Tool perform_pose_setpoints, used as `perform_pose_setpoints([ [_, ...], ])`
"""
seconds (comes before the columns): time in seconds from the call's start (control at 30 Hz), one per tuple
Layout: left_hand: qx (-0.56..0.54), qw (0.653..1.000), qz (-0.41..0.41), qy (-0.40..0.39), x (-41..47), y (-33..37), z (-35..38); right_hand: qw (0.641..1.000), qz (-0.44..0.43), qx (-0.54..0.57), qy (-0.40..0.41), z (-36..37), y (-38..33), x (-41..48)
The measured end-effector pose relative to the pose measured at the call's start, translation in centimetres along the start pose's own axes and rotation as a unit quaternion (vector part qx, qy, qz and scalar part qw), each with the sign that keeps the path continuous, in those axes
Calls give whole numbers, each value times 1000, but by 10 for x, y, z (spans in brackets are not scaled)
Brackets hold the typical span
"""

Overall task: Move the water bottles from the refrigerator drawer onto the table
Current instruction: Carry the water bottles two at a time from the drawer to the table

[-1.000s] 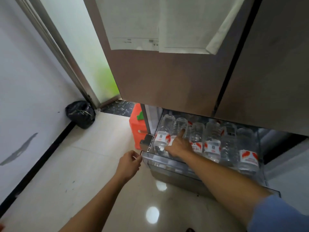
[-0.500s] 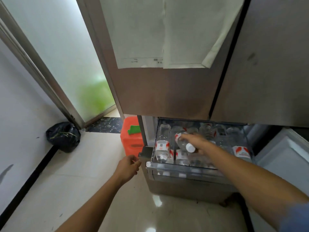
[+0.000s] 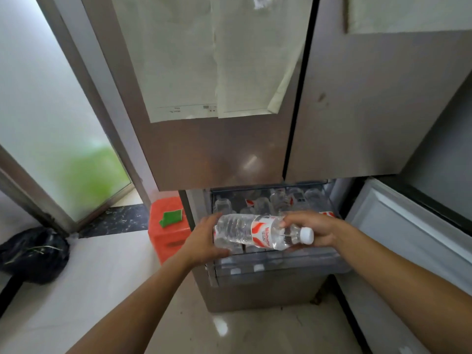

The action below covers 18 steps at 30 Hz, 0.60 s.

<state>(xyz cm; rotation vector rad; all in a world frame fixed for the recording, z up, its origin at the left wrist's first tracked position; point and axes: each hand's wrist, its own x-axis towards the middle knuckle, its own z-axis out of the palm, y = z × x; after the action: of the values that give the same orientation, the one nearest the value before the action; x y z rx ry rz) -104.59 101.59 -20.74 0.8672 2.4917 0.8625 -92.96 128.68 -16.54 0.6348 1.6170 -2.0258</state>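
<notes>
A clear water bottle [image 3: 255, 232] with a red and white label and a white cap lies sideways in the air above the open refrigerator drawer [image 3: 275, 267]. My right hand [image 3: 310, 227] grips its neck end near the cap. My left hand [image 3: 204, 238] cups its base from the left, fingers around the bottom. Several more bottles [image 3: 278, 200] lie in the drawer behind and below, partly hidden by the held bottle and my hands.
The brown refrigerator doors [image 3: 229, 149] with taped papers hang right above the drawer. An orange plastic stool [image 3: 168, 231] stands left of the drawer, a black rubbish bag [image 3: 33, 254] by the left wall. An open white door panel [image 3: 408, 238] is on the right. No table is in view.
My right hand lifted a bottle out of the drawer and toward me. My left hand left the drawer's front corner and came up to hold the bottle's base.
</notes>
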Motion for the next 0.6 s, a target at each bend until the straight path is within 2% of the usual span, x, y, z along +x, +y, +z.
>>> perform_pose_setpoints([
  [0.17,91,992,86,6,0,7,8,999,17,-28,-41,8,-2,-5],
  [0.23,122,989,81,6,-5,4,6,998,22,-36,-53,11,-4,-1],
  [0.3,107,993,46,-14,-16,0,4,997,7,-54,-48,15,-9,3],
  [0.47,-97,991,-50,-78,-50,-13,8,994,-42,-103,-19,39,-23,32],
  [0.6,-223,968,-93,-65,-62,-19,8,986,-28,-159,-41,68,-26,58],
])
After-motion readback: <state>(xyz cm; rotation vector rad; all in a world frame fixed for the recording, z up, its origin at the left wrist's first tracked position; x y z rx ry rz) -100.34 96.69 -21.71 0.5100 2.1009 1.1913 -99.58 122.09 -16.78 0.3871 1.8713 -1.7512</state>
